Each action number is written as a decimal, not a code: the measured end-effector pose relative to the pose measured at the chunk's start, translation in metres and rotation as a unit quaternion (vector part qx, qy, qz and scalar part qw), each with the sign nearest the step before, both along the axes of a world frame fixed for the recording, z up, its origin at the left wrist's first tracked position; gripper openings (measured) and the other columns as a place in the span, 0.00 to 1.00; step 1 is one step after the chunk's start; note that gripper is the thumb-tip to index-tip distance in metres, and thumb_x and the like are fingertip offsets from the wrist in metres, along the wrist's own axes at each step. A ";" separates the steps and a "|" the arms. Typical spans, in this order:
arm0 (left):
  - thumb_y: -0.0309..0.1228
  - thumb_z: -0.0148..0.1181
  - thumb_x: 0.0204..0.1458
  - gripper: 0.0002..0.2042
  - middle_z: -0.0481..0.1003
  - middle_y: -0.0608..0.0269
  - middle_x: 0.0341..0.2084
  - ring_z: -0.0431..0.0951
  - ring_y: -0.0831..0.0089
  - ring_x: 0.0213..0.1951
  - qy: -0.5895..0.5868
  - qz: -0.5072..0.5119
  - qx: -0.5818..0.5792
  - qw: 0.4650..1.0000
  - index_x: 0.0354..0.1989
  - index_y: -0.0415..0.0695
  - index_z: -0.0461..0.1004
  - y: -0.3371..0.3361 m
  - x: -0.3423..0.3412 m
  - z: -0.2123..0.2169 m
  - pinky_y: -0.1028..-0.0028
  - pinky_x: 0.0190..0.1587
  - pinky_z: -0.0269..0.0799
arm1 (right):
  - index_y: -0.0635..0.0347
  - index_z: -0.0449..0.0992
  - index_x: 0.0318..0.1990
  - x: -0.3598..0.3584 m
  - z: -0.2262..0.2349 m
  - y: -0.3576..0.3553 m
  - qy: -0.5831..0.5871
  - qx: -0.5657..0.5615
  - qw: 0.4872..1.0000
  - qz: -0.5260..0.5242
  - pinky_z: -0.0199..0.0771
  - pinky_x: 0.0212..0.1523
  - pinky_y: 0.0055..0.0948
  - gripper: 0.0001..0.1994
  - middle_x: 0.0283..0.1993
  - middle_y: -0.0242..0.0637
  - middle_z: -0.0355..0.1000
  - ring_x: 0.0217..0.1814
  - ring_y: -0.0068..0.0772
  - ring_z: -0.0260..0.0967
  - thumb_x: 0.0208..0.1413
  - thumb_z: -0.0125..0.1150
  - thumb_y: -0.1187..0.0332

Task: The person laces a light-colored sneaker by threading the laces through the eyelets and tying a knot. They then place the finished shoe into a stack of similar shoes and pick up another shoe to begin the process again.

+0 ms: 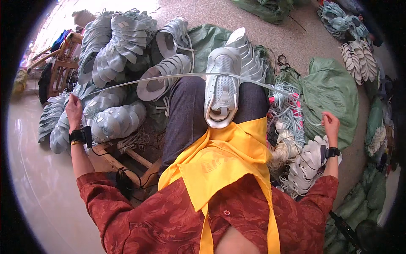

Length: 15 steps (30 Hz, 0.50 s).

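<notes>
The left hand, out at about nine o'clock, is pinching one end of a long pale shoelace, fingers closed tight around it. The right hand, out at about three o'clock, is gripping the other end in the same closed way, though the lace grows too thin there to follow right into the fingers. Both arms are spreading wide, so the lace is running taut in a shallow arc across the frame, which the lens is bending. Holding it stretched like this is likely keeping the two ends even and the lace free of twists.

At the middle of the arc, near twelve o'clock from the lap, the lace is crossing the toe end of a white sneaker upper. The upper is lying sole-side down on the person's knees, toe pointing away, mesh panel and open tongue facing up; resting it on the lap is leaving both hands free for the lace. It looks soft, pale grey-white and not yet laced.

A yellow apron is covering the lap below the upper. Each wrist is wearing a black strap. At ten and eleven o'clock stacks of matching uppers are piling up, and more uppers are lying at four o'clock. A bundle of pale blue laces is sitting at two o'clock, within the right hand's reach, beside a green sack.
</notes>
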<state>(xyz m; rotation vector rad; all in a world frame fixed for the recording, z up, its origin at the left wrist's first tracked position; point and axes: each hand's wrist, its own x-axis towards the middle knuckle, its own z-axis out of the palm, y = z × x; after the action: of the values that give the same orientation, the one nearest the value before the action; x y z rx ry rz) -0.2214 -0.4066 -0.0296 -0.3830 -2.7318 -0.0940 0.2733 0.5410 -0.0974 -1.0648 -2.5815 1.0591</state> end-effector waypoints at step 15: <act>0.24 0.59 0.62 0.09 0.73 0.68 0.34 0.71 0.81 0.36 -0.147 -0.055 0.263 0.952 0.49 0.39 0.69 -0.023 0.018 -0.004 0.77 0.44 0.70 | 0.60 0.79 0.48 0.022 0.013 0.011 0.076 0.068 0.995 -0.024 0.75 0.36 0.22 0.09 0.38 0.29 0.77 0.35 0.18 0.73 0.64 0.56 0.75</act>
<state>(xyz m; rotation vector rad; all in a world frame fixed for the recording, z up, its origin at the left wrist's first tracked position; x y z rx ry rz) -0.2037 -0.4295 -0.0334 -0.3858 -2.8156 -0.9549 0.2956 0.5520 -0.0846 -0.9701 -2.4552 0.9024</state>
